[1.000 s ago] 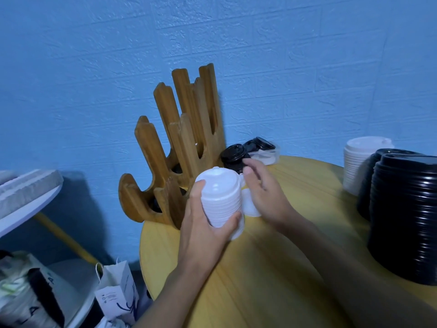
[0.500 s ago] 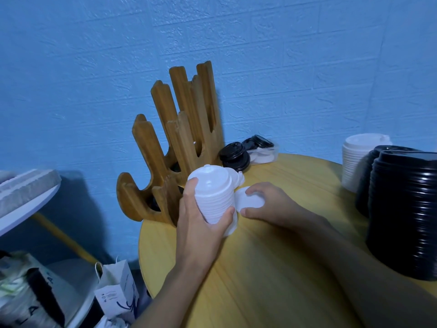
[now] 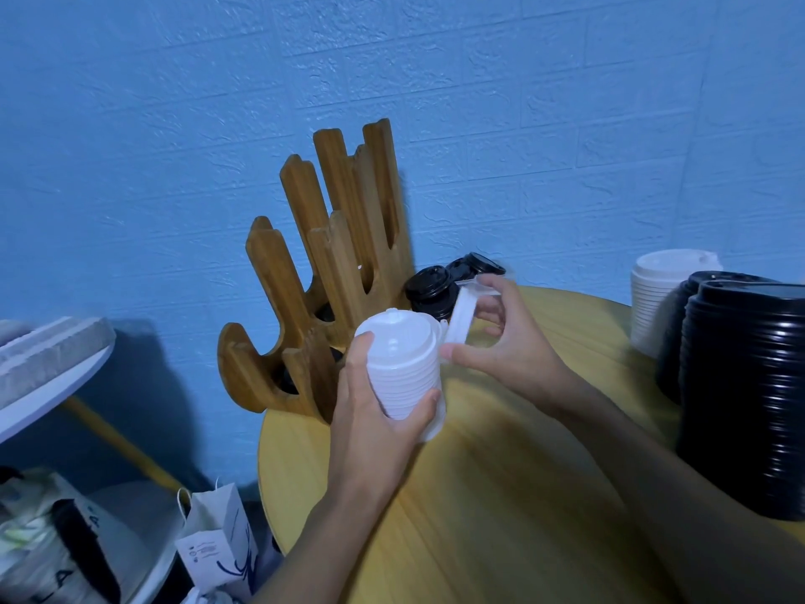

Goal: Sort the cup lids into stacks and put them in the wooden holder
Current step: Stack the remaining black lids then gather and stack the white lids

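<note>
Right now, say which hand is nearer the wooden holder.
Left. The left hand grips the white lid stack in front of the wooden holder; the right hand holds a single white lid farther right, beyond that stack.

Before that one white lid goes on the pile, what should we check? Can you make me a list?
1. Does the left hand grip the white lid stack? ok.
2. Does the right hand pinch the loose white lid? ok.
3. Is that lid flat over the stack? not ok, it is tilted on edge beside it.
4. Is the stack top uncovered? ok.
5. Is there room in the wooden holder? cannot tell; its low slots look dark.
</note>
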